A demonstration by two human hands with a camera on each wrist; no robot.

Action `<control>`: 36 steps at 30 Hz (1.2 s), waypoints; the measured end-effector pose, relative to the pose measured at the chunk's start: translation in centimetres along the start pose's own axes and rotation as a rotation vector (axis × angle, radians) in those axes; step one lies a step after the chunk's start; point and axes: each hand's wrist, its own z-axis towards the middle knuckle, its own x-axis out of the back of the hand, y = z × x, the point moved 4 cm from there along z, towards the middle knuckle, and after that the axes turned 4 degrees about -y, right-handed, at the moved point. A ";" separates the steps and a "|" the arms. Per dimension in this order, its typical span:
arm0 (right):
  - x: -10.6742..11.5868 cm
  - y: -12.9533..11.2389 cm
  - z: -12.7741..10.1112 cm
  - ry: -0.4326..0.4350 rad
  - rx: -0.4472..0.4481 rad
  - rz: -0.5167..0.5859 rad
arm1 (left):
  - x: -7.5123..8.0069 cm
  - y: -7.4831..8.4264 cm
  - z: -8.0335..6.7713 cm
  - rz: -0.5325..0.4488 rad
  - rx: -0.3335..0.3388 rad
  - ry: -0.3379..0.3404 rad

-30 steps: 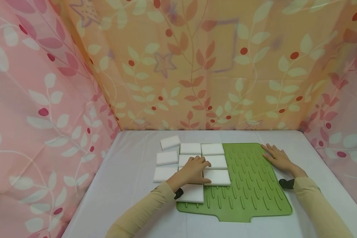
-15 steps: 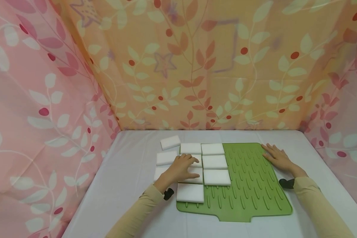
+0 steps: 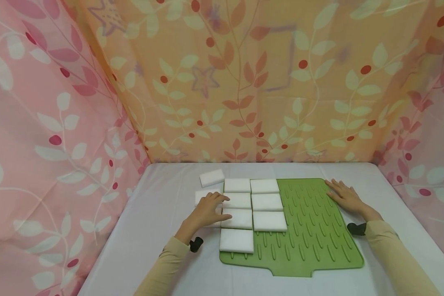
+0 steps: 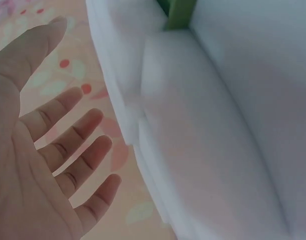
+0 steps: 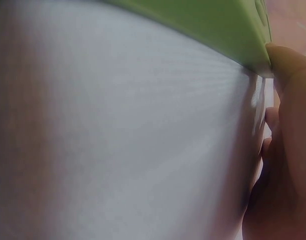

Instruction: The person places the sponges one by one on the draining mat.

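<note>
The left hand (image 3: pixel 206 210) is hovering with fingers spread, holding nothing, over a white sponge (image 3: pixel 205 195) at the green mat's (image 3: pixel 311 230) nine o'clock; its long axis is probably running left-right. The right hand (image 3: pixel 345 197) is lying flat on the mat's edge. Leaf-patterned curtains (image 3: pixel 244 82) are enclosing the white counter (image 3: pixel 163 213).

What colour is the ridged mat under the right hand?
Green. The mat, with raised ridges, shows best in the head view; the right hand rests on its far right edge.

I'm seeing leaf-print curtains (image 3: pixel 244 82) hanging from nine to three o'clock, enclosing a white table (image 3: pixel 163 205).
</note>
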 end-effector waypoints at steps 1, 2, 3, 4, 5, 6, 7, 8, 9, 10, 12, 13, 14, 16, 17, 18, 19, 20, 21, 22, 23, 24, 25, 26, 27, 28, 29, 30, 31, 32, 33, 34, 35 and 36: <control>0.0 0.0 0.0 0.000 0.001 -0.001 | 0.1 -0.2 -0.2 -0.014 -0.001 0.009; 0.0 0.0 0.0 -0.004 0.001 -0.003 | 0.2 -0.5 -0.4 -0.023 0.001 0.018; 0.0 0.0 0.0 -0.004 -0.001 -0.004 | 0.3 -0.7 -0.6 -0.033 0.008 0.019; 0.0 0.0 0.0 -0.007 -0.002 -0.003 | 0.4 -1.1 -0.8 -0.043 0.016 0.017; 0.0 0.0 0.0 -0.006 -0.001 -0.002 | 0.4 -1.4 -0.9 -0.046 0.028 0.012; 0.0 0.0 0.0 -0.006 -0.002 -0.002 | 0.4 -1.6 -1.1 -0.056 0.039 0.005; 0.0 0.0 0.0 -0.005 -0.001 0.002 | 0.5 -1.9 -1.2 -0.060 0.050 -0.003; 0.0 -0.1 0.0 -0.005 0.000 0.006 | 0.4 -2.1 -1.4 -0.059 0.056 -0.007; 0.1 -0.1 0.0 -0.004 -0.001 0.008 | 0.4 -2.4 -1.5 -0.063 0.060 -0.012; 0.1 -0.1 0.0 -0.003 -0.001 0.010 | 0.4 -2.6 -1.7 -0.069 0.058 -0.011; 0.1 -0.2 0.0 0.001 -0.002 0.012 | 0.5 -2.9 -2.1 -0.073 0.058 -0.016; 0.0 -0.2 0.0 0.002 -0.001 0.014 | 0.5 -3.1 -2.3 -0.074 0.059 -0.020; 0.0 -0.2 0.0 0.002 -0.001 0.015 | 0.4 -3.3 -2.5 -0.072 0.061 -0.027; 0.0 -0.2 0.1 0.004 0.000 0.015 | 0.4 -3.6 -2.9 -0.066 0.064 -0.041; -0.1 -0.2 0.1 0.009 0.002 0.014 | 0.4 -3.8 -3.0 -0.064 0.067 -0.046; -0.1 -0.2 0.0 0.008 0.002 0.015 | 0.4 -3.9 -3.2 -0.062 0.069 -0.051; 0.0 -0.2 0.0 0.007 0.002 0.016 | 0.4 -4.1 -3.3 -0.061 0.070 -0.054; 0.0 -0.2 0.0 0.004 0.001 0.016 | 0.4 -4.2 -3.5 -0.059 0.072 -0.057; 0.0 -0.2 0.0 0.003 0.000 0.016 | 0.4 -4.3 -3.6 -0.063 0.076 -0.059; 0.0 -0.2 0.0 0.003 -0.001 0.016 | 0.4 -4.4 -3.7 -0.072 0.082 -0.062; 0.1 -0.2 0.0 -0.001 -0.002 0.016 | 0.4 -4.5 -3.9 -0.078 0.088 -0.065; 0.1 -0.3 -0.1 -0.004 -0.002 0.017 | 0.4 -4.6 -4.0 -0.078 0.093 -0.070; 0.1 -0.2 -0.1 -0.005 -0.001 0.016 | 0.4 -4.8 -4.1 -0.081 0.098 -0.074; 0.1 -0.2 -0.1 -0.001 0.001 0.016 | 0.4 -4.9 -4.2 -0.084 0.099 -0.075; 0.1 -0.2 -0.1 0.001 0.003 0.018 | 0.4 -5.0 -4.3 -0.086 0.098 -0.076; 0.1 -0.2 -0.1 0.006 0.005 0.017 | 0.4 -5.1 -4.4 -0.086 0.097 -0.076; 0.1 -0.2 -0.1 0.007 0.007 0.017 | 0.3 -5.2 -4.5 -0.086 0.096 -0.077; 0.0 -0.2 -0.1 0.008 0.008 0.019 | 0.3 -5.2 -4.6 -0.088 0.094 -0.078; 0.0 -0.2 -0.1 0.009 0.007 0.018 | 0.2 -5.3 -4.7 -0.091 0.092 -0.076; 0.0 -0.2 0.0 0.010 0.007 0.020 | 0.1 -5.5 -4.8 -0.090 0.093 -0.076; 0.0 -0.2 0.0 0.007 0.005 0.019 | 0.1 -5.6 -4.8 -0.087 0.095 -0.079; 0.0 -0.1 0.0 0.004 0.001 0.016 | 0.0 -5.7 -4.9 -0.086 0.097 -0.082; 0.0 -0.1 0.1 -0.001 -0.003 0.012 | -0.1 -5.9 -4.9 -0.083 0.098 -0.083; 0.0 0.0 0.1 -0.003 -0.004 0.009 | -0.2 -6.0 -5.0 -0.083 0.099 -0.084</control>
